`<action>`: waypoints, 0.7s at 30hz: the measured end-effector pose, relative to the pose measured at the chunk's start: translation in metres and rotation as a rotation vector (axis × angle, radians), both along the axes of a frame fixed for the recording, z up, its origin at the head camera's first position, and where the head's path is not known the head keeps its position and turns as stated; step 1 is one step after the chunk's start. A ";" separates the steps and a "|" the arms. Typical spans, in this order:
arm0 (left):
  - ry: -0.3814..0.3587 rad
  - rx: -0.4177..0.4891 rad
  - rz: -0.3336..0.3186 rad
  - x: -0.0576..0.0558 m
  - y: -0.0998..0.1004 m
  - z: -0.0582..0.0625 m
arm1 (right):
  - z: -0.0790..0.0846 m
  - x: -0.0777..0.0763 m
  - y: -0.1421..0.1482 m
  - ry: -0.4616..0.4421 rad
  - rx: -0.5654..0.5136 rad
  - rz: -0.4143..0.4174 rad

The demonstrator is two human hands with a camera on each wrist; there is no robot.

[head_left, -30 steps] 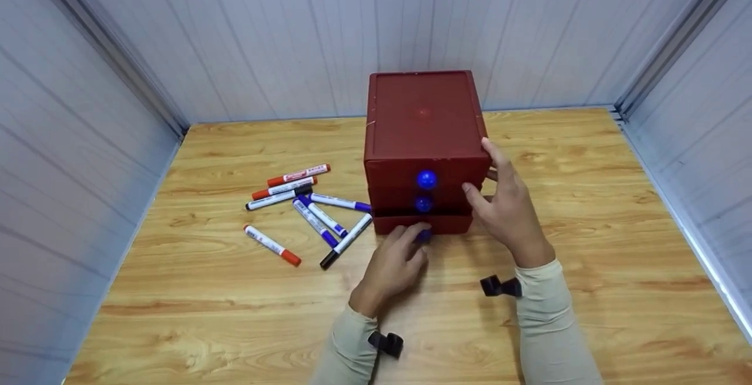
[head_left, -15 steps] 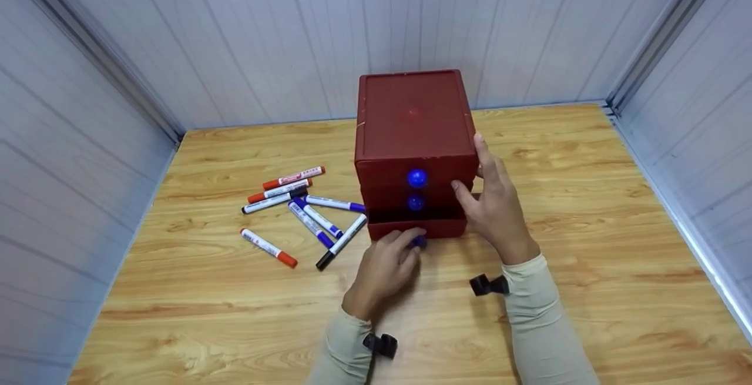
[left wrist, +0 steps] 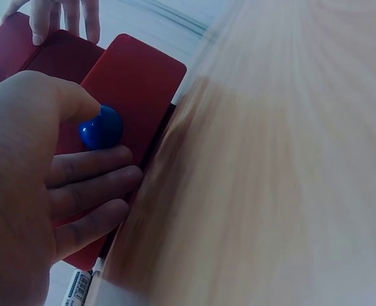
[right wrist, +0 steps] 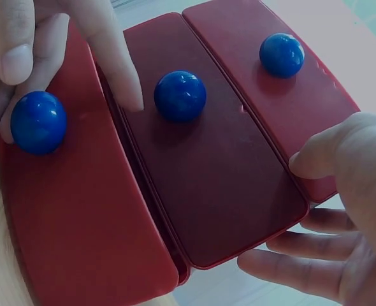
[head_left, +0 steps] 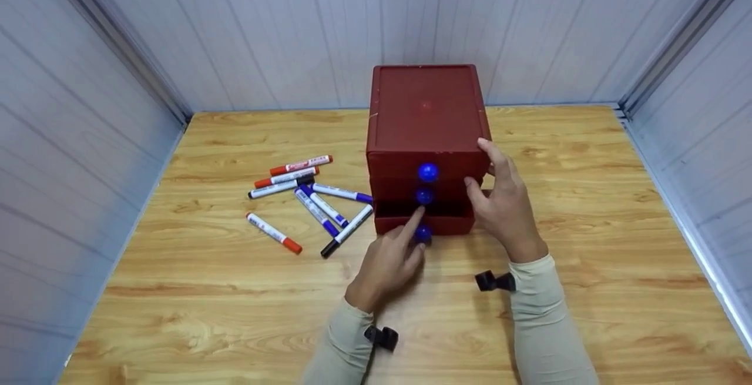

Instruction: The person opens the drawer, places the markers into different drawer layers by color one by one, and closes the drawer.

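In the head view a dark red drawer cabinet (head_left: pixel 427 109) has three stacked drawers with round blue knobs. Its bottom drawer (head_left: pixel 449 225) is pulled partly out, leaving a dark gap above its front. My left hand (head_left: pixel 386 261) is at that drawer. Its index finger reaches straight up past the rim, and its tip is close to the middle knob (right wrist: pixel 180 96). The left thumb touches the bottom knob (left wrist: pixel 102 127), with the other fingers extended beside it. My right hand (head_left: pixel 506 214) rests on the cabinet's right side, its thumb pressing the front of the top drawer (right wrist: pixel 303 108).
Several whiteboard markers with red, blue and black caps lie left of the cabinet, one black-capped marker (head_left: pixel 346 231) right beside it. A red-capped marker (head_left: pixel 274 233) lies apart, nearer the front. Pale panel walls (head_left: pixel 294 32) border the wooden table (head_left: pixel 235 314).
The bottom drawer has come out a little farther toward me. My left index finger has lifted off its knob and straightened upward. The right hand stays on the cabinet's side.
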State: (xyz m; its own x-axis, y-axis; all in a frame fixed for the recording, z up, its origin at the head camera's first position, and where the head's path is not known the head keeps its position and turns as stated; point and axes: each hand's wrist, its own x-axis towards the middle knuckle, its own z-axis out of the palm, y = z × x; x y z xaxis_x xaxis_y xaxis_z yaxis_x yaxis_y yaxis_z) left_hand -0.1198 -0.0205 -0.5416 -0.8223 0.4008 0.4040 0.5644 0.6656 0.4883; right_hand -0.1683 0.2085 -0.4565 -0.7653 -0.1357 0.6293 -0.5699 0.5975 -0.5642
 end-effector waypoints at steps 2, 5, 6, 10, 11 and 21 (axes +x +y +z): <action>-0.009 -0.015 0.007 -0.001 0.001 0.002 | 0.001 0.000 0.000 -0.005 -0.002 -0.012; -0.017 -0.029 0.009 0.000 0.002 0.002 | 0.001 0.000 0.000 -0.022 -0.005 -0.023; -0.019 -0.034 0.010 0.001 0.003 0.002 | 0.000 0.000 -0.001 -0.027 -0.005 -0.025; -0.012 -0.046 0.026 0.005 0.003 0.002 | -0.001 0.000 -0.002 -0.037 -0.017 -0.024; -0.010 -0.048 0.029 0.006 0.003 0.003 | -0.001 -0.001 -0.002 -0.036 -0.022 -0.020; -0.091 -0.089 0.026 0.015 -0.001 0.014 | 0.001 0.000 0.001 -0.057 -0.033 0.023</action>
